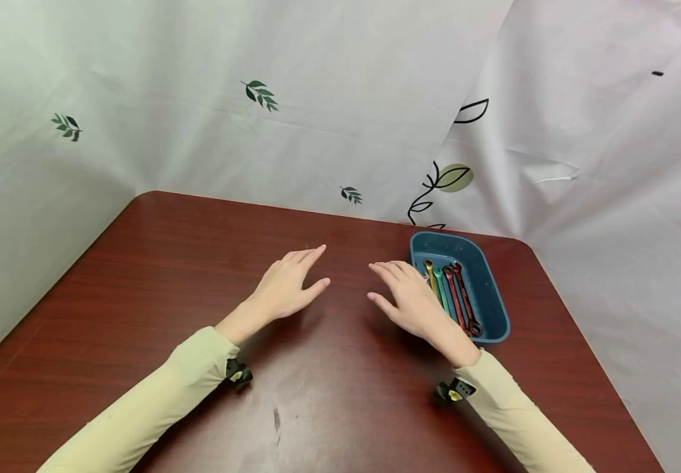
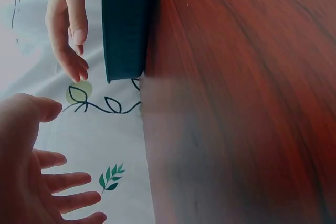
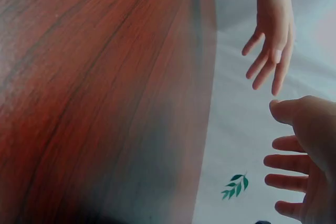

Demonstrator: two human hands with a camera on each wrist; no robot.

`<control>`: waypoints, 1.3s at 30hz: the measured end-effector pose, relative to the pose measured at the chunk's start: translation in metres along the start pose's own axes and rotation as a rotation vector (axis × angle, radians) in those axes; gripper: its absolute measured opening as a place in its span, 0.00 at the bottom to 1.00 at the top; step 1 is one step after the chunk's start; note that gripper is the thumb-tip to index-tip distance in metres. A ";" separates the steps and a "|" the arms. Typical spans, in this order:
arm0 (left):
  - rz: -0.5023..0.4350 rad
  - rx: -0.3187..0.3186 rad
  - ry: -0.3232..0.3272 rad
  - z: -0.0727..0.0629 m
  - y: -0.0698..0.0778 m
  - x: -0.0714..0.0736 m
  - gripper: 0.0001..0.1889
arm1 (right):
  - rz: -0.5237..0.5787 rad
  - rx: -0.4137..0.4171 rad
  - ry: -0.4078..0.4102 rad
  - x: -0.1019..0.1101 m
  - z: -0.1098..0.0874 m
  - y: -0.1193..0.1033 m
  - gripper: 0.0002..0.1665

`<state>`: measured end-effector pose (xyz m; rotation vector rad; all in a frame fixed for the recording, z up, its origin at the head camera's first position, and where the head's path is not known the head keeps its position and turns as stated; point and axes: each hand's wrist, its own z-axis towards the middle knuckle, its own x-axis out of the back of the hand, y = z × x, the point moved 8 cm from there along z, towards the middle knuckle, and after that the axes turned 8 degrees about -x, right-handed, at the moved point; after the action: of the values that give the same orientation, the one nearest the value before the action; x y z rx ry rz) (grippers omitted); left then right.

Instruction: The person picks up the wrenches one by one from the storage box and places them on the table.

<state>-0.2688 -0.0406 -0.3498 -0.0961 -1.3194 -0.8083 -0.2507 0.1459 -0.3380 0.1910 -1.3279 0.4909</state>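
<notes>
My left hand (image 1: 284, 286) hovers over the middle of the table with fingers extended and thumb apart, holding nothing. Facing it, my right hand (image 1: 414, 299) hangs just left of a blue tray (image 1: 494, 309), its fingers also extended around nothing. Inside the tray lie several wrenches: a yellow one (image 1: 429, 269), a green one (image 1: 441, 292) and red ones (image 1: 455, 299). My right hand hides part of the tray's left side and the wrenches there. In the left wrist view, the tray (image 2: 126, 30) shows its outer wall beside the right hand (image 2: 68, 19).
The dark red wooden table (image 1: 198, 243) has rounded far corners. White cloth (image 1: 316, 144) with leaf prints hangs behind it and along its sides. A small camera is strapped to each wrist, the left one (image 1: 238, 374) and the right one (image 1: 454, 392).
</notes>
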 end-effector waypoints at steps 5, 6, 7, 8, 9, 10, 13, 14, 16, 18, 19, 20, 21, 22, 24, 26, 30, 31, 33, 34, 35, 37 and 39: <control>-0.046 -0.002 0.003 0.002 0.006 -0.004 0.34 | 0.026 0.006 0.036 0.006 -0.004 0.004 0.31; -0.051 -0.003 0.005 0.003 0.007 -0.005 0.34 | 0.028 0.006 0.039 0.007 -0.005 0.005 0.30; -0.056 -0.002 0.006 0.003 0.008 -0.006 0.34 | 0.032 0.007 0.041 0.008 -0.006 0.006 0.30; -0.062 -0.003 0.009 0.004 0.010 -0.007 0.34 | 0.034 0.008 0.046 0.009 -0.006 0.006 0.29; -0.066 -0.002 0.010 0.004 0.011 -0.008 0.33 | 0.036 0.010 0.052 0.010 -0.007 0.007 0.29; -0.074 0.003 0.010 0.004 0.011 -0.008 0.33 | 0.038 0.013 0.060 0.011 -0.008 0.008 0.29; -0.098 0.020 0.010 0.005 0.013 -0.011 0.33 | 0.042 0.021 0.088 0.015 -0.010 0.010 0.28; -0.106 0.023 0.010 0.006 0.013 -0.012 0.33 | 0.042 0.023 0.099 0.017 -0.011 0.012 0.28; -0.120 0.034 0.005 0.008 0.014 -0.015 0.33 | 0.050 0.031 0.124 0.020 -0.013 0.015 0.27; -0.134 0.042 0.000 0.009 0.015 -0.017 0.33 | 0.059 0.034 0.148 0.022 -0.015 0.018 0.27; -0.140 0.045 0.000 0.010 0.016 -0.017 0.33 | 0.062 0.037 0.160 0.023 -0.016 0.020 0.27; -0.148 0.047 0.000 0.010 0.017 -0.018 0.33 | 0.069 0.040 0.170 0.024 -0.016 0.021 0.27; -0.157 0.052 0.001 0.011 0.017 -0.019 0.33 | 0.073 0.040 0.178 0.025 -0.017 0.022 0.27; -0.167 0.057 0.002 0.011 0.018 -0.019 0.33 | 0.075 0.038 0.182 0.025 -0.018 0.024 0.27; -0.188 0.066 0.006 0.011 0.019 -0.021 0.33 | 0.078 0.033 0.183 0.025 -0.018 0.025 0.26; -0.205 0.074 0.008 0.012 0.021 -0.023 0.33 | 0.083 0.027 0.180 0.025 -0.019 0.027 0.26; -0.224 0.072 0.012 0.014 0.024 -0.028 0.32 | 0.094 0.008 0.177 0.027 -0.021 0.030 0.27; -0.229 0.068 0.015 0.015 0.025 -0.029 0.32 | 0.099 0.004 0.179 0.027 -0.021 0.030 0.26; -0.240 0.063 0.018 0.016 0.028 -0.030 0.32 | 0.104 -0.003 0.185 0.028 -0.022 0.032 0.26; -0.249 0.063 0.018 0.016 0.028 -0.031 0.32 | 0.108 -0.004 0.189 0.029 -0.023 0.033 0.26; -0.257 0.063 0.019 0.016 0.029 -0.032 0.32 | 0.111 -0.005 0.195 0.030 -0.023 0.034 0.26; -0.267 0.063 0.022 0.017 0.031 -0.033 0.32 | 0.118 -0.010 0.205 0.032 -0.024 0.036 0.26; -0.275 0.063 0.024 0.018 0.032 -0.034 0.32 | 0.124 -0.015 0.215 0.033 -0.024 0.038 0.25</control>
<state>-0.2656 0.0076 -0.3623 0.1477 -1.3508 -0.9953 -0.2415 0.1972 -0.3171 0.0420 -1.1371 0.5895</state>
